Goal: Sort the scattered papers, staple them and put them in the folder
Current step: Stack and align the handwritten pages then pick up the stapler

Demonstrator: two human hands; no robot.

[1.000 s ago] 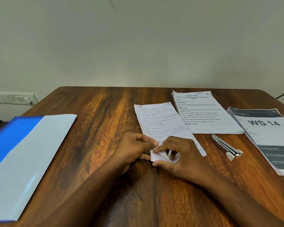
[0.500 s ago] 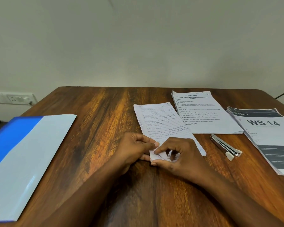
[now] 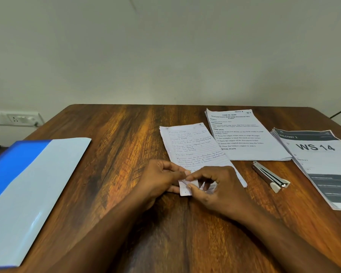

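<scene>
Wooden table (image 3: pixel 126 144): my left hand (image 3: pixel 161 179) and right hand (image 3: pixel 218 186) both pinch near corner of handwritten sheets (image 3: pixel 193 148), squaring edges for stapling. Stapler (image 3: pixel 270 177) waits just right, within reach. Blue folder (image 3: pixel 28 190) lies far left, unopened.

The wooden table (image 3: pixel 126 154) is showing a smooth, semi-glossy brown grain that is catching warm light toward twelve o'clock. At nine o'clock the blue folder (image 3: pixel 28 186) is looking like glossy plastic with a pale sheen across its cover, while the handwritten lined sheets (image 3: pixel 193 146), the printed task sheets (image 3: pixel 242 134) at one o'clock and the WS 14 booklet (image 3: pixel 321 160) at three o'clock are all lying as thin matt paper. The stapler (image 3: pixel 270 176) at two o'clock is gleaming as bright polished metal with a matt white plastic end.
</scene>
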